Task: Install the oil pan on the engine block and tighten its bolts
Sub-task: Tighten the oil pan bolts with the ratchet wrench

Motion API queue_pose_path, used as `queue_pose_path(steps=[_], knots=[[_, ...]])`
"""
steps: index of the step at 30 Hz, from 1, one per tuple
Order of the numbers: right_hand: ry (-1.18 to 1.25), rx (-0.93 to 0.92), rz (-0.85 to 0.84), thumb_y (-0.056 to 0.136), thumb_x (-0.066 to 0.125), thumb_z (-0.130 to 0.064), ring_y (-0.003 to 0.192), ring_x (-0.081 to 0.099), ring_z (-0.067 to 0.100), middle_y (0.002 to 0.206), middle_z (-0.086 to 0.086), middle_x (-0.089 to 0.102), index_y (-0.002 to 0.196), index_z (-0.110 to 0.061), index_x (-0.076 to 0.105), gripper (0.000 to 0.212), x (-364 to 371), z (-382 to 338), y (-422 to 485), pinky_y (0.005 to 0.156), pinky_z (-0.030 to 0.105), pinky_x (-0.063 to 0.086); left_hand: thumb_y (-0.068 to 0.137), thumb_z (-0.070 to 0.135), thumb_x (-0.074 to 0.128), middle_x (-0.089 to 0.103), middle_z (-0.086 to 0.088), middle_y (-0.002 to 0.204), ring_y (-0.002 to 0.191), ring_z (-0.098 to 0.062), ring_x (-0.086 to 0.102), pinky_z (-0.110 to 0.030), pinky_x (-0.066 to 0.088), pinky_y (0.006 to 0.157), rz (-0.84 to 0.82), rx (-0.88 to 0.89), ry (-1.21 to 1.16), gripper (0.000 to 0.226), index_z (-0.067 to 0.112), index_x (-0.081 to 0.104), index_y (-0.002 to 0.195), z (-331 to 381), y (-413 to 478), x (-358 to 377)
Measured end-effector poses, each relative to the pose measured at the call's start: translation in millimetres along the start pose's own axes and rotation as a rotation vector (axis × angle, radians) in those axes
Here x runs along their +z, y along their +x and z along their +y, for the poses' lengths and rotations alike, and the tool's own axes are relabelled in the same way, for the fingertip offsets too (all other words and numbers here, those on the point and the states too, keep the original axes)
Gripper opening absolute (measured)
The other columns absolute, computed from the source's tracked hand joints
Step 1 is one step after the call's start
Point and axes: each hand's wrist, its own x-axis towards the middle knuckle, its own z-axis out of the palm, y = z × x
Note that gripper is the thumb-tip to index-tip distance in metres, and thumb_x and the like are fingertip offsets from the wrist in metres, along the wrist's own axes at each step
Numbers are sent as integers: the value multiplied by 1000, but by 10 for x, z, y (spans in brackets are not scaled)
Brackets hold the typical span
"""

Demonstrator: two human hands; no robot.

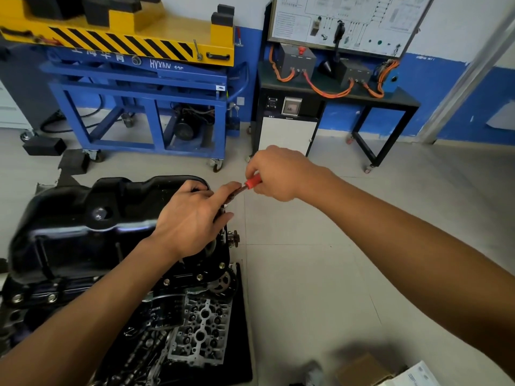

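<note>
The oil pan, centre left, is seated on the engine block; bolt tightening is judged in hand. A red-handled tool is held in the right hand grip and pinched by the left hand. Steady turning is called for next.

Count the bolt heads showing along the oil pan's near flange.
5 bolt heads on the oil pan: two at the flange's left end, three toward its right corner. The left forearm covers the stretch between, so more may be hidden.
</note>
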Motion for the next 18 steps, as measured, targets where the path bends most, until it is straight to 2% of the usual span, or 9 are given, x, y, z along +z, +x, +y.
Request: queue_pose_path(steps=[3,6,10,12,14,16,18], knots=[[-2,8,53,91,60,-12,85,61,21,86,-3,64,102,-22,71,19,89,-68,118,73,42,56,93,37,62,69,5,73,74,-22,67,-34,38,95,-3,4,4,62,18,39,147,6,1,1],[85,-49,80,92,58,-11,80,58,18,75,-15,52,110,-24,66,24,141,-121,133,73,41,55,90,33,67,68,3,72,72,-24,68,-34,35,95,25,22,8,62,15,43,144,-1,-12,2],[65,-92,69,91,63,-25,88,58,21,92,-5,55,112,-20,60,23,197,-83,14,74,40,53,91,35,63,71,3,78,74,-23,69,-34,36,96,27,20,29,65,15,38,148,0,-14,24],[24,-48,82,91,63,-30,79,59,22,86,0,59,98,-15,63,16,168,-39,-85,69,41,54,93,36,59,72,2,78,75,-23,69,-34,36,96,34,1,34,65,14,36,149,7,-10,42],[-31,-9,66,91,64,-35,68,59,24,70,1,56,75,-15,59,26,101,-5,-184,58,36,50,93,35,58,72,1,77,76,-24,69,-34,36,96,50,-18,38,62,12,38,147,16,-10,55],[-21,-14,-41,88,66,-42,58,58,21,54,-1,54,59,-16,55,41,25,-10,-284,50,30,42,94,35,58,72,1,77,77,-23,69,-34,37,96,53,-24,45,60,11,40,146,27,-9,57],[75,-67,-209,90,64,-48,44,51,7,42,-8,52,52,-15,57,51,0,-101,-379,47,25,41,95,36,54,73,2,78,80,-23,70,-34,36,96,46,-29,44,55,14,42,145,48,1,33]])
